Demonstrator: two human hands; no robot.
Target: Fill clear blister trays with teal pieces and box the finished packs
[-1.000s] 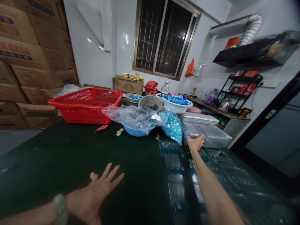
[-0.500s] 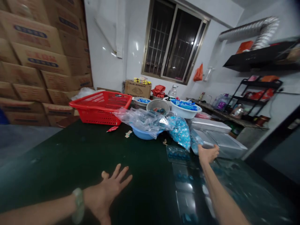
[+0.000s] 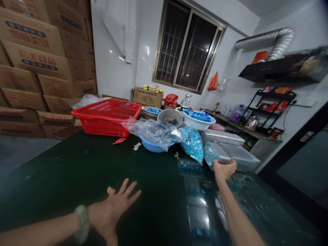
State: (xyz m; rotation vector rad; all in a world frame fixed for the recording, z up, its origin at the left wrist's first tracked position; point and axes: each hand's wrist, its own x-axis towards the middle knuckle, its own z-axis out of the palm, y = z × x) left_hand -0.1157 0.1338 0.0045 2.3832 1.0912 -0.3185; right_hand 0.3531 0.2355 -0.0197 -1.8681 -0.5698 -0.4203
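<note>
My left hand [image 3: 111,208], with a pale green bangle at the wrist, is over the dark green table [image 3: 77,177], fingers spread, holding nothing. At the right, my right hand [image 3: 224,170] grips the near edge of a stack of clear plastic blister shells [image 3: 237,157], thumb and fingers apart around it; the exact contact is hard to see. Left of its thumb lies a bluish clear plastic piece [image 3: 210,154]. Clear blister shells with blue-green contents [image 3: 190,168] form a column on the table. A clear bag of small blue pieces [image 3: 193,145] sits behind them.
A red plastic basket [image 3: 107,121] stands at the back left, beside a blue basin [image 3: 156,146] under crumpled plastic film. Farther back are a grey strainer bowl [image 3: 162,117] and a white basin of blue pieces [image 3: 197,124]. Cardboard boxes [image 3: 33,61] are stacked at the left.
The view has turned slightly, so the table things appear a little farther left. Both hands keep nearly the same pose and place.
</note>
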